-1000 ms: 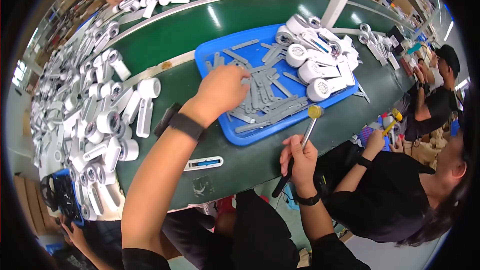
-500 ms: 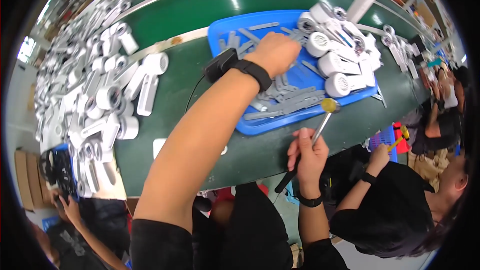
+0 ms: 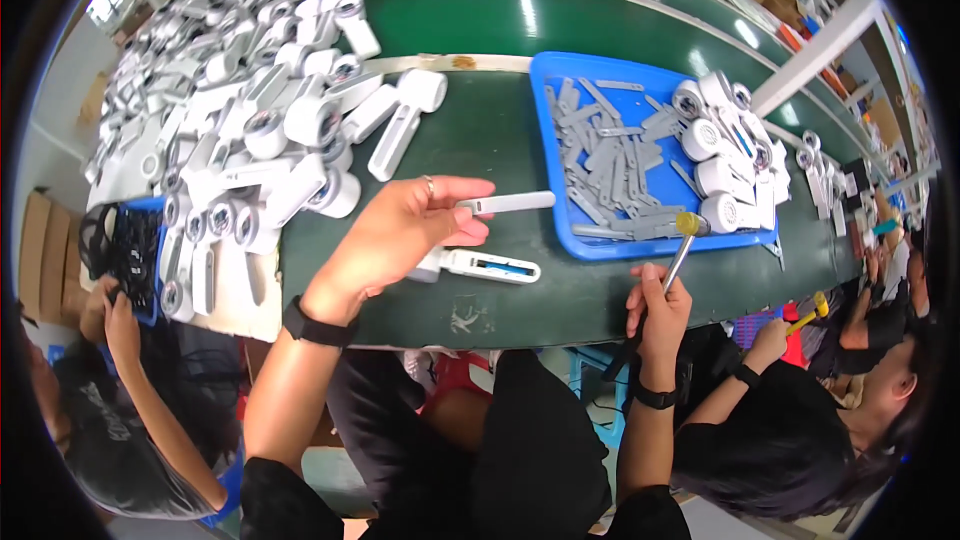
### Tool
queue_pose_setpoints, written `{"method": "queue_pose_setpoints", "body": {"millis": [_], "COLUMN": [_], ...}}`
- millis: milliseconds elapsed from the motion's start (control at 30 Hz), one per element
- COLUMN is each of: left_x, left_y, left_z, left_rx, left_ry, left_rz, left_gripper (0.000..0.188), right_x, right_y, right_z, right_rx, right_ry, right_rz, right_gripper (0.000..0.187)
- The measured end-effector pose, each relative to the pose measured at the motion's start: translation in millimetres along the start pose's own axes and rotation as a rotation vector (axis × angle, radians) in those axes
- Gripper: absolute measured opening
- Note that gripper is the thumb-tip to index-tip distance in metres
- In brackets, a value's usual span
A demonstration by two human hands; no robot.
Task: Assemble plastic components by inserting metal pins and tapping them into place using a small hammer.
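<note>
Between the thumb and fingers of my left hand (image 3: 395, 230) is a slim pale grey plastic strip (image 3: 515, 202), held flat and pointing right. Just under it on the table lies a white handheld fan (image 3: 495, 266), its handle open lengthwise with something blue inside; my left hand hides part of it. My right hand (image 3: 660, 315) grips a small hammer (image 3: 690, 226) with a yellowish head, tilted head-up at the table's front edge. Beyond the hammer stands a blue tray (image 3: 660, 251) with many loose grey strips (image 3: 615, 160) and a heap of white fans (image 3: 715, 175).
A large pile of white fans (image 3: 260, 175) covers the left of the green table (image 3: 460, 140). A white post (image 3: 815, 50) rises behind the tray. A co-worker (image 3: 770, 440) with a yellow hammer (image 3: 810, 315) sits at right; another person (image 3: 130, 430) is at lower left.
My left hand has come back from the tray toward the left and now holds a grey strip above the open fan. The right hand still grips the hammer. The head view has shifted left.
</note>
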State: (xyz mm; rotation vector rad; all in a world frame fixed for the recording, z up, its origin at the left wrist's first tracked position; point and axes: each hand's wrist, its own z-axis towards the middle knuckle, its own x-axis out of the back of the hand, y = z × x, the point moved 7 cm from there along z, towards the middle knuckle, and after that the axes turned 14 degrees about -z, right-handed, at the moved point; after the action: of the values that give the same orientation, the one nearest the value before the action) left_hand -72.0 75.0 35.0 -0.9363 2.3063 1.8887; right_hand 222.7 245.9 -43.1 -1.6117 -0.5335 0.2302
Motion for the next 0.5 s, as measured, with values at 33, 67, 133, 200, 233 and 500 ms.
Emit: {"method": "queue_pose_setpoints", "body": {"millis": [33,67,133,200,233,500], "left_x": [4,8,10,15,16,13], "left_y": [1,0,-6,-9,-9,-11], "left_z": [-9,-15,-23,-28,-30,-36], "left_rx": [-0.014,-0.026,-0.014,-0.056,-0.068,-0.051], "left_ry": [0.003,0.015,-0.014,-0.046,-0.055,-0.108], "left_rz": [0.057,0.042,0.026,-0.038,-0.03,-0.03], "left_gripper": [0.036,0.036,0.036,0.037,0.037,0.038], "right_x": [-2,-4,-8,-11,-13,-11], "right_y": [-2,-4,-3,-4,-3,-3], "right_z": [1,2,3,2,1,-1], "right_rx": [0.01,0.02,0.022,0.005,0.013,0.056], "right_ry": [-0.004,-0.005,-0.029,-0.009,-0.01,0.016], "right_rz": [-0.046,-0.092,-0.13,-0.214,-0.222,-0.232], "right_gripper": [0.026,0.026,0.026,0.027,0.027,0.026]}}
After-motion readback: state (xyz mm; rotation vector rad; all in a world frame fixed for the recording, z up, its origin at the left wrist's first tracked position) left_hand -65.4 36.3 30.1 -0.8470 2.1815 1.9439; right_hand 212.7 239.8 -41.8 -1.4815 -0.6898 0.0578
